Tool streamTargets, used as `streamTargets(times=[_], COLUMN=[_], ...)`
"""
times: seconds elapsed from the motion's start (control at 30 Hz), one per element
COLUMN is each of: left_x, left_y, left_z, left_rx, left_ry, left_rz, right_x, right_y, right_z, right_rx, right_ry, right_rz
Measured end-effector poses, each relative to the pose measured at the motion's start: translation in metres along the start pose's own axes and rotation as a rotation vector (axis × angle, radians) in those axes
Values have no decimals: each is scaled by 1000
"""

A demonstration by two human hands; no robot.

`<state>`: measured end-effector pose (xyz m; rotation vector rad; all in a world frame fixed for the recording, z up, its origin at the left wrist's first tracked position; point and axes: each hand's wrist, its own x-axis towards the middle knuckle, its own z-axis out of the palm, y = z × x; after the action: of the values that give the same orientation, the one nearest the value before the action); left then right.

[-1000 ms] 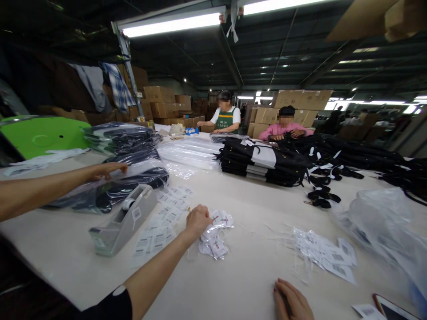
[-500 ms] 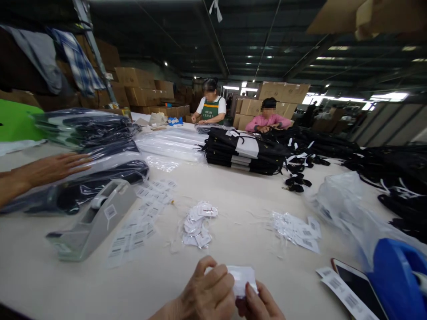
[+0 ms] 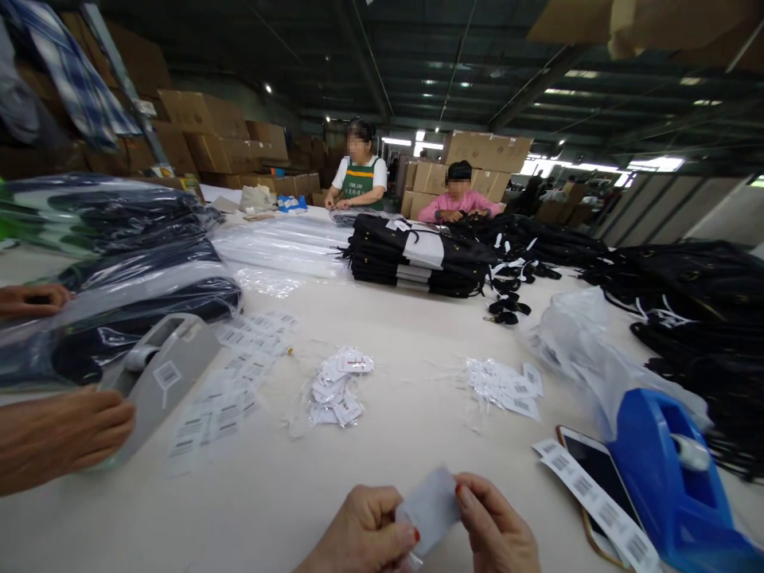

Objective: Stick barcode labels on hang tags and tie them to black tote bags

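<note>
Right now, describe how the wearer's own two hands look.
The left hand and right hand are both ungloved. Red polish shows on a nail of each. No ring is visible on the parts in view. No sleeve shows either, as the forearms are out of frame.

Just left of 12 o'clock, light capitals on the green apron (image 3: 360,196) seem to read "OMLUN"; the line beneath is too blurred. Barcodes with illegible digits stand on the sticker sheets (image 3: 235,386) at 8 o'clock, the grey tape dispenser (image 3: 182,350) beyond them, and the sticker strip (image 3: 597,501) at 4. Faint print on the held card (image 3: 430,505), between 5 and 6, is unreadable.
</note>
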<state>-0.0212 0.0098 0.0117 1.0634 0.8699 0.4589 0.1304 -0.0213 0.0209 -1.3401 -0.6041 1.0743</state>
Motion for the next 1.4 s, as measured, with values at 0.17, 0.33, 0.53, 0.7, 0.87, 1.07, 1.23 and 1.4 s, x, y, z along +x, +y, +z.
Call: streamTargets(times=[0.17, 0.33, 0.53, 0.7, 0.87, 1.07, 1.23, 1.4], left_x=[4, -1, -1, 2, 1, 2, 1, -2], left_y=[-12, -7, 3, 4, 6, 11, 14, 12], left_z=[7, 12, 16, 17, 13, 1, -11, -21], left_rx=[-25, -60, -95, -159, -171, 18, 142, 457], left_ry=[9, 85, 94, 46, 69, -17, 77, 116], left_rz=[5, -63, -84, 1, 10, -188, -270, -305], right_x=[5, -4, -12, -21, -20, -11, -7, -9], right_y=[14, 24, 43, 37, 21, 13, 19, 29], right_z=[-3, 3, 13, 19, 8, -12, -20, -21], right_rx=[58, 172, 256, 244, 131, -106, -66, -108], right_ry=[40, 10, -3, 54, -37, -17, 45, 43], right_rz=[107, 174, 245, 224, 145, 152, 279, 258])
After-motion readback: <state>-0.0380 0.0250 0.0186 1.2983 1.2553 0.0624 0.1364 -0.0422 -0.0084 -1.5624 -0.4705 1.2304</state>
